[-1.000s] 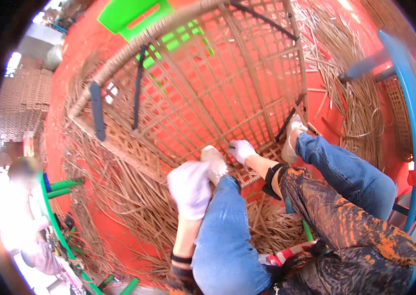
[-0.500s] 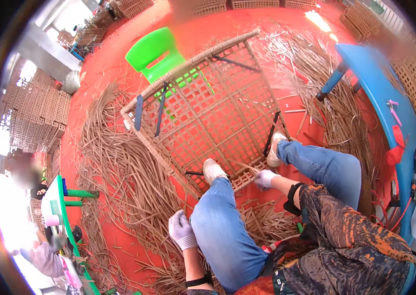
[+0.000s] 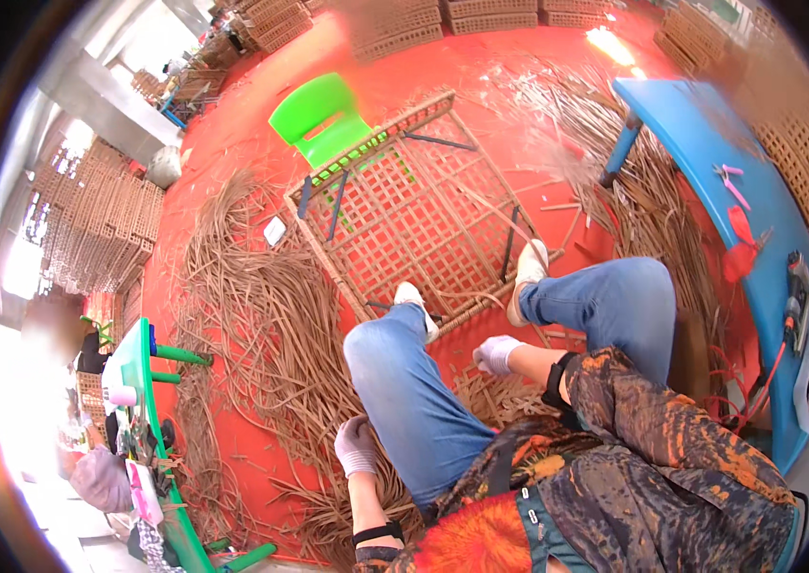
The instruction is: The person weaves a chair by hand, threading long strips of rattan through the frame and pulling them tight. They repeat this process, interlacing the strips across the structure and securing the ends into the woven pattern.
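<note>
A woven rattan tray-like frame [image 3: 414, 205] with an open lattice and dark strips near its corners lies tilted in front of me, its near edge at my white shoes [image 3: 529, 270]. My right hand [image 3: 497, 355], in a white knit glove, is curled closed between my knees, just short of that edge. What it grips, if anything, is hidden. My left hand [image 3: 357, 447], gloved too, hangs beside my left thigh over loose brown rattan strips [image 3: 271, 315]. Its fingers are bent in, and I cannot make out anything in them. A long loose strip [image 3: 481, 202] curves across the lattice.
A green chair [image 3: 320, 116] stands behind the frame. At right, a blue table [image 3: 710, 143] carries pink-handled snips [image 3: 733, 186] and a corded power tool [image 3: 794, 296]. A green table [image 3: 137, 372] is at left, with a person beside it. Stacked woven baskets [image 3: 104, 215] line the floor.
My right hand has drawn back from the frame's near edge toward me. My view has shifted, so the frame looks turned and farther off. My left hand stays beside my thigh.
</note>
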Demonstrator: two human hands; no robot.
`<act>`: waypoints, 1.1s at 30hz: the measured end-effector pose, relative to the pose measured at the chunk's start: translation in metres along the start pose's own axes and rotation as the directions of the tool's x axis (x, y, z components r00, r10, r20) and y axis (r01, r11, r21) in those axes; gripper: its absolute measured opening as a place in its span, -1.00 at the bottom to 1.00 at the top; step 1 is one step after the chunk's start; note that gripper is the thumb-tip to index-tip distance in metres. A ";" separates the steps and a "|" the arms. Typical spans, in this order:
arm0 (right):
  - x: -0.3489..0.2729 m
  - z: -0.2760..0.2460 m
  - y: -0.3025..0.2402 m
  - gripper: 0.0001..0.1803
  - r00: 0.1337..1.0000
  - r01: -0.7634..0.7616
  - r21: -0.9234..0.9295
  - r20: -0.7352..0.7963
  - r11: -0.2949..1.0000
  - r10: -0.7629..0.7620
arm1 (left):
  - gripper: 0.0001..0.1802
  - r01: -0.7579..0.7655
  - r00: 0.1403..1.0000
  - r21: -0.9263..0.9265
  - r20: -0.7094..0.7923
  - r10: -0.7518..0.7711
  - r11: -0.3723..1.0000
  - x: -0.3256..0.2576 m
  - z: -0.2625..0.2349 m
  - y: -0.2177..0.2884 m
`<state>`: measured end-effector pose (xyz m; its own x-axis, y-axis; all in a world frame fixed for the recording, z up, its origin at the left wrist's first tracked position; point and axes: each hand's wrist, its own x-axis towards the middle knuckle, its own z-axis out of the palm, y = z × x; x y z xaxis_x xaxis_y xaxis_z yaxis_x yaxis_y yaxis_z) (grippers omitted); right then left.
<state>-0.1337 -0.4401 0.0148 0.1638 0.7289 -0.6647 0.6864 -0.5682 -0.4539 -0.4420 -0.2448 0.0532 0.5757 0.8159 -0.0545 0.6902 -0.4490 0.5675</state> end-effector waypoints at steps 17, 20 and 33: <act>0.015 0.026 0.048 -0.74 0.988 0.105 0.000 -0.117 0.994 -0.104 | -0.84 -0.097 0.995 0.261 0.045 0.088 0.960 -0.018 -0.052 0.055; 0.005 0.020 0.035 -0.73 0.975 0.191 0.047 -0.126 0.980 -0.184 | -0.86 -0.161 0.982 0.303 -0.051 0.184 0.939 -0.018 -0.061 0.092; 0.003 0.024 0.008 -0.71 0.969 0.233 0.024 -0.095 0.972 -0.230 | -0.82 -0.466 0.709 0.218 -0.488 0.510 0.857 -0.034 -0.131 0.289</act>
<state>-0.1449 -0.4513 -0.0053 0.0685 0.8730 -0.4830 0.6883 -0.3918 -0.6106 -0.3195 -0.3542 0.3267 0.5455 0.5271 0.6516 0.4192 -0.8448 0.3325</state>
